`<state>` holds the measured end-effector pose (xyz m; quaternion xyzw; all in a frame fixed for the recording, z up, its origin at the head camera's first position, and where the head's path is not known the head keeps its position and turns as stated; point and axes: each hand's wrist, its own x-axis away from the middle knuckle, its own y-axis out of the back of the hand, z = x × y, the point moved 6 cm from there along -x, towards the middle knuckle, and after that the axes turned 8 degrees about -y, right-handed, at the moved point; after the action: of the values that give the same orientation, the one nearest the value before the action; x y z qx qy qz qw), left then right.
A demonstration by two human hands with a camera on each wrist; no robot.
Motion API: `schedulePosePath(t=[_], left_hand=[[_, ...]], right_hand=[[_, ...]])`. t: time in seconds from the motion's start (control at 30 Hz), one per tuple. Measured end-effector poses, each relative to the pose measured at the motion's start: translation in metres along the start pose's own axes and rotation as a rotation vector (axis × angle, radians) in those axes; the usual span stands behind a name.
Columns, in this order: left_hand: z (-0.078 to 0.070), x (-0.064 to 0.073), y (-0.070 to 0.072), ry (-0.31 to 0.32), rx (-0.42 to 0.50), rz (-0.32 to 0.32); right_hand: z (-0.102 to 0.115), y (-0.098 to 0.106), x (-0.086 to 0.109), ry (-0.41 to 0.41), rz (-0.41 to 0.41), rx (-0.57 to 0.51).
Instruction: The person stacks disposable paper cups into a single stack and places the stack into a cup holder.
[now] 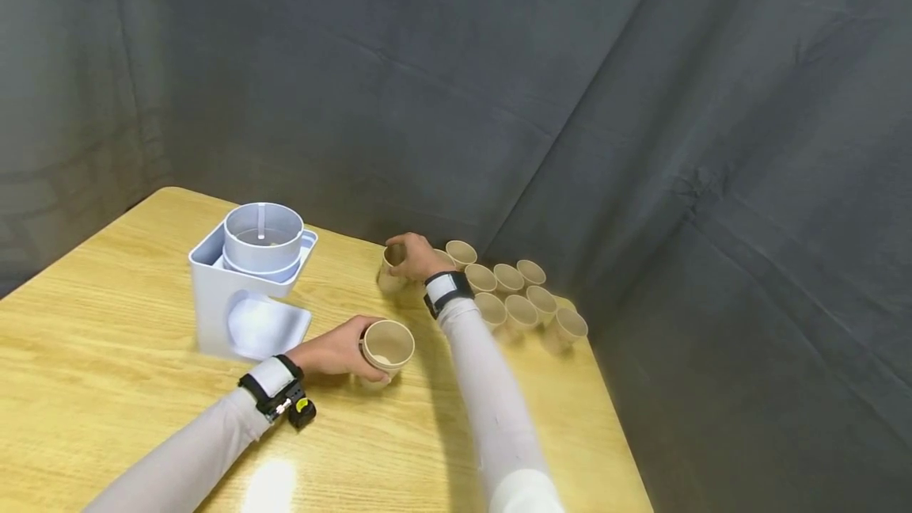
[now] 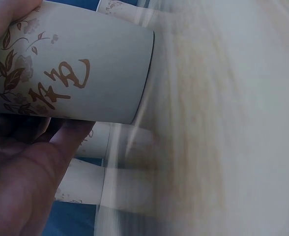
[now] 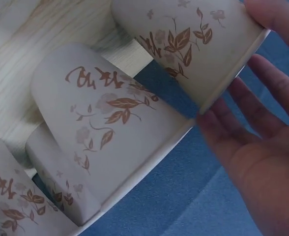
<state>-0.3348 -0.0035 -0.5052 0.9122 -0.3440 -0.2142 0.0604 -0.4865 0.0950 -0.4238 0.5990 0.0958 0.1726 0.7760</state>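
My left hand (image 1: 342,348) grips a beige paper cup (image 1: 389,343) in the middle of the table, its mouth facing up. In the left wrist view, brown lettering and a leafy flower print show on this cup (image 2: 80,64), with thumb and fingers on opposite sides. Farther back, my right hand (image 1: 419,256) holds another paper cup (image 1: 390,282) near its rim, at the left end of a group of like cups. The right wrist view shows that printed cup (image 3: 193,39) with the thumb (image 3: 279,22) and fingertips at its rim.
Several upright paper cups (image 1: 522,310) stand close together at the back right, near the table's edge. At the left is a white device (image 1: 212,309) with a round grey bowl (image 1: 264,261) on top. Dark curtains (image 1: 399,85) hang behind the wooden table (image 1: 93,307).
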Motion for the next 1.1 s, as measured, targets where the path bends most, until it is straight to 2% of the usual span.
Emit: schedulePosePath(t=[0.27,0.57,0.9,1.1], left_hand=[[-0.002,-0.001,-0.002,0.002,-0.006,0.004],[-0.001,-0.001,-0.001,0.011,-0.014,-0.009],[-0.003,0.0,0.0,0.016,-0.006,-0.011],[-0.004,0.0,0.0,-0.002,-0.007,-0.007]], right_hand=[[-0.003,0.0,0.005,-0.021,-0.027,-0.064],[-0.001,-0.007,0.017,0.057,-0.086,-0.116],[0.001,-0.015,0.045,0.104,-0.219,-0.182],[-0.003,-0.021,0.063,0.14,-0.312,-0.217]])
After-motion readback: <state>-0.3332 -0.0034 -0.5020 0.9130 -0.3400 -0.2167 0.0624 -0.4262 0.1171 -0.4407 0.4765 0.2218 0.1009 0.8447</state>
